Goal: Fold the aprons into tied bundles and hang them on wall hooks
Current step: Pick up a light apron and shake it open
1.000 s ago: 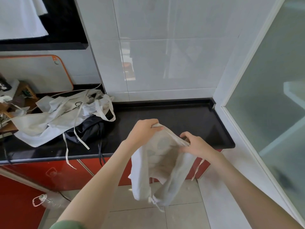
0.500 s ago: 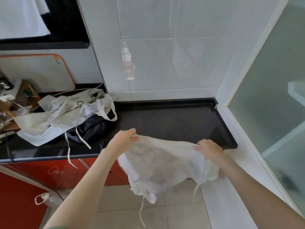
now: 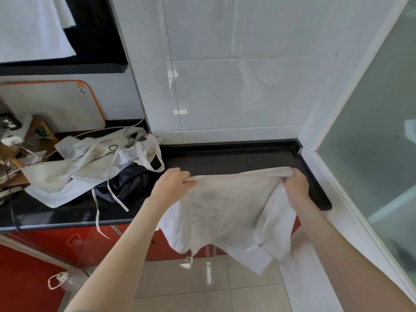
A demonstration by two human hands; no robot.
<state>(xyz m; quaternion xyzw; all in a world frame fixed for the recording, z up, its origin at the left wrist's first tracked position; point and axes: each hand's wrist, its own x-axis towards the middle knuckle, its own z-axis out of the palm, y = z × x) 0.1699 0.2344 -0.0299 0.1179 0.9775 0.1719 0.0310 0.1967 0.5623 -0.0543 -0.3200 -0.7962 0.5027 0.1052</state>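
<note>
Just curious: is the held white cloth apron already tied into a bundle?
No: left hand and right hand stretch the white apron wide open.

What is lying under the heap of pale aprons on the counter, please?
A dark cloth pokes out from beneath the heap of pale aprons at its right edge, on the black counter. How far it runs beneath, and anything else there, is covered.

A single head-worn camera (wide-angle) looks forward and down, close over the black desk (image 3: 236,161) toward the tiled wall (image 3: 225,86).
</note>
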